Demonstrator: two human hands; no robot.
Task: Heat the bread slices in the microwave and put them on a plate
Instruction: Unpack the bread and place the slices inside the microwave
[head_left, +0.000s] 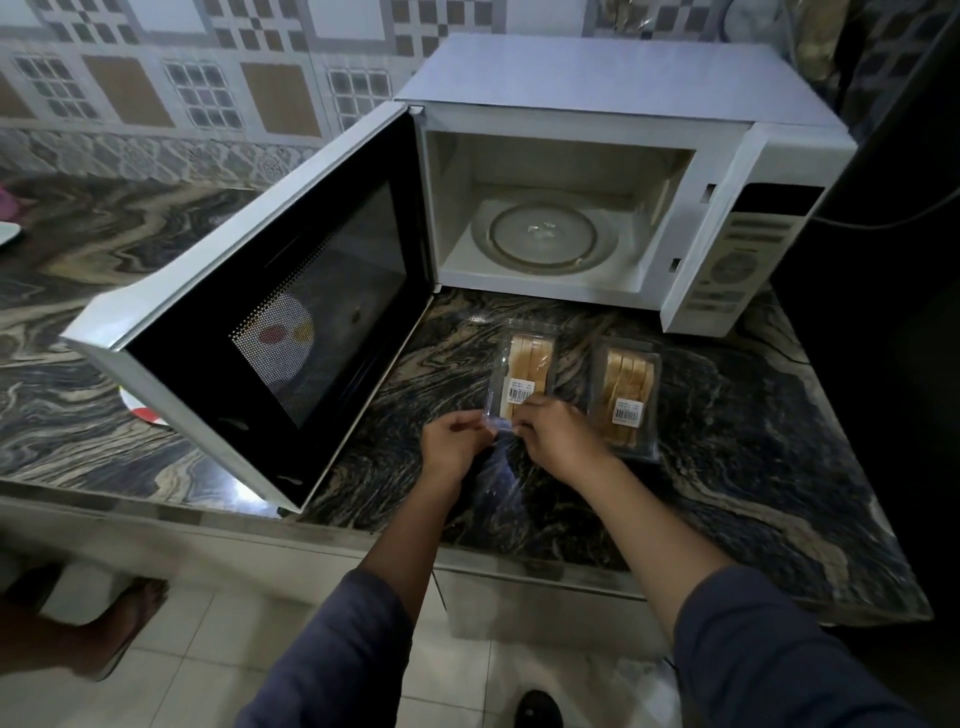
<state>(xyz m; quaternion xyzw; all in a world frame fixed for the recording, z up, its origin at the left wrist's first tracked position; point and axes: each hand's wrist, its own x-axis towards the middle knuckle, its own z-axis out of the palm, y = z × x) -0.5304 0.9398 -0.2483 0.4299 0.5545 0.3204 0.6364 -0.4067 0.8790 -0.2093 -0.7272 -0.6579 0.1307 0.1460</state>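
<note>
Two clear plastic packs of bread slices lie on the dark marble counter in front of the microwave. My left hand and my right hand both pinch the near edge of the left bread pack, whose wrapper is stretched between them. The right bread pack lies beside it, untouched. The white microwave stands behind with its door swung wide open to the left. Its glass turntable holds nothing. A white plate with coloured spots sits behind the door, partly seen through the door glass.
The open door blocks the counter's left half at hand level. The counter edge runs just below my forearms. A dark wall or appliance stands to the right of the microwave. Another person's foot in a sandal is on the tiled floor at lower left.
</note>
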